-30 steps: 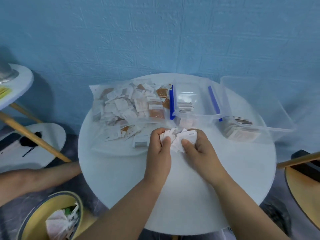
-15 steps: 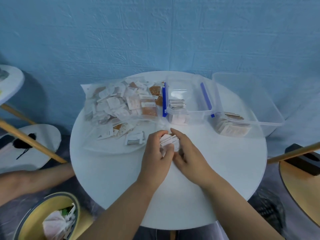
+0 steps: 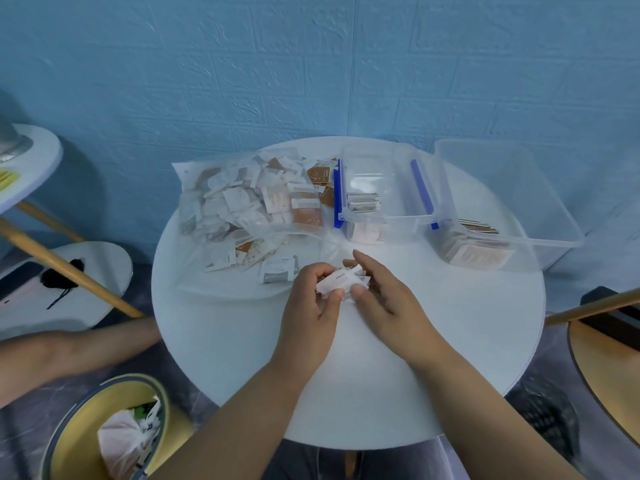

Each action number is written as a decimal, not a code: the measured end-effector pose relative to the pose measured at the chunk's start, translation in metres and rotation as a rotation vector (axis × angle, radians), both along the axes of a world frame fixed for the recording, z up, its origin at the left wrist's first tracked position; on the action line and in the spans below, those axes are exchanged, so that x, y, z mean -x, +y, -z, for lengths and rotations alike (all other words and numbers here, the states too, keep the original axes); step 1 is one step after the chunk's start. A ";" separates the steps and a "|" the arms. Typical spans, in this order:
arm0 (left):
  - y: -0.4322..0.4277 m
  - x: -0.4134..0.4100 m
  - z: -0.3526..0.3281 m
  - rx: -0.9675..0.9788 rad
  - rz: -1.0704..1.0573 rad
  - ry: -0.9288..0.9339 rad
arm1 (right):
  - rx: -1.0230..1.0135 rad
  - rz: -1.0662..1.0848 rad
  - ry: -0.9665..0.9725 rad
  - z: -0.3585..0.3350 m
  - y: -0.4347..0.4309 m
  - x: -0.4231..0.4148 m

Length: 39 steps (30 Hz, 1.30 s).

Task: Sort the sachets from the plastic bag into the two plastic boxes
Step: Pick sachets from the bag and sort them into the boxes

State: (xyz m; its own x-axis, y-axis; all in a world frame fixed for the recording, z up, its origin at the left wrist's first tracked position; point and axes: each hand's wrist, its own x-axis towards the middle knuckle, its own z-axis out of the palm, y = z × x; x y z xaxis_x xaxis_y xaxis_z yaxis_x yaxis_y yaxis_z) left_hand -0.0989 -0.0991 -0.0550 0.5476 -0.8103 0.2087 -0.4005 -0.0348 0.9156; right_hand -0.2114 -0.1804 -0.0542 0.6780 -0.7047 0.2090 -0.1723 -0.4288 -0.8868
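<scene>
Left hand [image 3: 311, 306] and right hand [image 3: 386, 301] together pinched a bundle of white sachets [image 3: 341, 280] above the worktop [image 3: 467, 327].
At rear left lay the clear plastic bag [image 3: 239, 209], full of mixed sachets. Just beside it stood the blue-clipped box [image 3: 388, 181], then the larger clear box [image 3: 519, 202], both holding stacked sachets. The bundle was mid-worktop, in front of them.

Clear glossy plastic boxes [image 3: 540, 216] and bag [image 3: 242, 216]; smooth matt white table [image 3: 450, 341]

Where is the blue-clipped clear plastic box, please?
Head view: the blue-clipped box sits far-centre on the round white table, right of the clear sachet bag, left of the larger clear box.
</scene>
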 end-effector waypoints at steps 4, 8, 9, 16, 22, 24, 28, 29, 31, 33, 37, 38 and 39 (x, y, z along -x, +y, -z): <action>-0.001 0.002 0.001 -0.039 0.035 -0.031 | -0.060 0.006 -0.004 -0.003 -0.001 0.001; -0.001 0.005 0.000 -0.070 0.074 -0.117 | -0.078 0.029 -0.051 -0.003 -0.001 0.000; -0.001 0.005 0.000 -0.075 0.089 -0.143 | -0.082 0.041 -0.064 -0.002 -0.001 -0.001; -0.004 0.009 0.004 -0.080 0.107 -0.298 | -0.027 -0.063 0.071 -0.002 0.002 0.000; -0.006 0.007 0.004 -0.120 -0.033 -0.266 | 0.147 -0.069 0.118 0.006 0.002 -0.001; -0.006 0.006 0.004 -0.167 -0.090 -0.259 | 0.183 -0.025 0.106 0.007 0.001 -0.001; -0.007 0.006 0.006 -0.212 -0.081 -0.382 | 0.204 0.025 0.140 0.008 0.001 -0.004; -0.007 0.006 0.006 -0.230 -0.074 -0.407 | 0.216 0.025 0.159 0.008 0.002 -0.004; -0.007 0.008 0.005 -0.247 -0.074 -0.431 | 0.236 0.019 0.181 0.008 0.002 -0.005; -0.008 0.009 0.004 -0.250 -0.085 -0.447 | 0.252 0.014 0.191 0.007 0.002 -0.006; -0.010 0.006 0.005 -0.273 -0.092 -0.453 | 0.241 -0.018 0.235 -0.001 -0.004 -0.004; -0.009 0.005 0.004 -0.273 -0.086 -0.453 | 0.222 -0.046 0.256 -0.005 -0.008 -0.003; -0.009 0.004 0.003 -0.275 -0.075 -0.452 | 0.199 -0.081 0.275 -0.010 -0.012 -0.001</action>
State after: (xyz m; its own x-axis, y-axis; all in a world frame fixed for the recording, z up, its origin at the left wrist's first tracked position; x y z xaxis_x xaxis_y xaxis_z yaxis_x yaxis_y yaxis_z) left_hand -0.1027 -0.1085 -0.0577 0.5109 -0.8303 0.2228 -0.7400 -0.2929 0.6055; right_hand -0.2100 -0.1925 -0.0439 0.7803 -0.6099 0.1385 -0.3517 -0.6111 -0.7091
